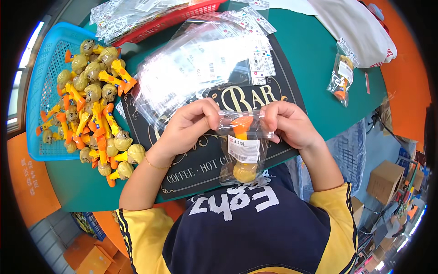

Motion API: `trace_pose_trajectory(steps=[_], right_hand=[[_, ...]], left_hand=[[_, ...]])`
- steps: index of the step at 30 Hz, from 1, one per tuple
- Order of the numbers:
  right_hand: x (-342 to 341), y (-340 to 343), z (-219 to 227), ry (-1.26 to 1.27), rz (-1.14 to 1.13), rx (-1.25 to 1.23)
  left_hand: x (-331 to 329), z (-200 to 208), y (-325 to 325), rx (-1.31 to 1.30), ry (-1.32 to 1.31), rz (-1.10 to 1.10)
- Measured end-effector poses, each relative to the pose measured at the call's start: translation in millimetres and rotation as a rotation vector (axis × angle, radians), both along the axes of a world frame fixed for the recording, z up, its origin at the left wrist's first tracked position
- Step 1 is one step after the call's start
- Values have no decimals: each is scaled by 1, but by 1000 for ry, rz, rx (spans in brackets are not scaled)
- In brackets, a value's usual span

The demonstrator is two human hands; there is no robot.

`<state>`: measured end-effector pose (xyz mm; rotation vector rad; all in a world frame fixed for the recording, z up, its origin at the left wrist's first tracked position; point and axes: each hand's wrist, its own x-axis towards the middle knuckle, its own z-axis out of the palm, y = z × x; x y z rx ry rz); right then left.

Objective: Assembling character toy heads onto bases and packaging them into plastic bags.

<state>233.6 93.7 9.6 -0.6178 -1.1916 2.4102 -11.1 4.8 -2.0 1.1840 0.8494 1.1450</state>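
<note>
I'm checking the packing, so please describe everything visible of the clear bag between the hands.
The clear bag looks like thin, glossy, creased plastic. Inside is a yellow-and-orange figure, its orange end toward the top of the picture, its rounded gold head toward the wearer. A white printed label shows across its middle. The left hand and right hand pinch its upper corners. Whether it touches the black mat is unclear.
</note>
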Motion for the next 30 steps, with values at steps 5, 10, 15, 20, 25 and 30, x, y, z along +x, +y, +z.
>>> trace_pose_trajectory(steps=[5, 10, 15, 20, 25, 30], right_hand=[[1, 0, -1, -40, 2, 159], [3, 2, -5, -26, 35, 101], [5, 4, -2, -100, 83, 74], [7, 7, 6, -193, 68, 49], [10, 9, 7, -258, 83, 222], [-3, -12, 11, -202, -254, 237]], left_hand=[[3, -3, 1, -98, -141, -21], [3, -2, 1, -71, -63, -36], [3, -1, 1, -74, -29, -33], [4, -3, 0, -123, -90, -20], [7, -2, 1, -233, -176, -9], [8, -2, 1, -273, -223, -7]])
